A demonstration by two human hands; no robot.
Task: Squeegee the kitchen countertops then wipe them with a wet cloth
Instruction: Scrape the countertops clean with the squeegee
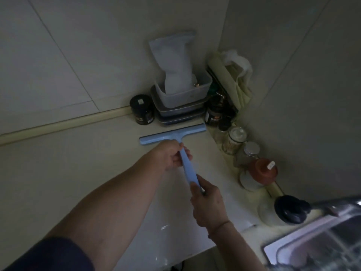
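In the head view, the blue squeegee (175,145) lies with its blade on the counter (78,173), just in front of the stacked containers (181,102). The left hand (172,155) has its grip curled around the handle close to the blade, probably to press it down. The right hand (207,202) grips the handle end, probably to steer the pull away from the containers.

Single head view, looking steeply down, close over countertop (82,173) corner, facing wall.
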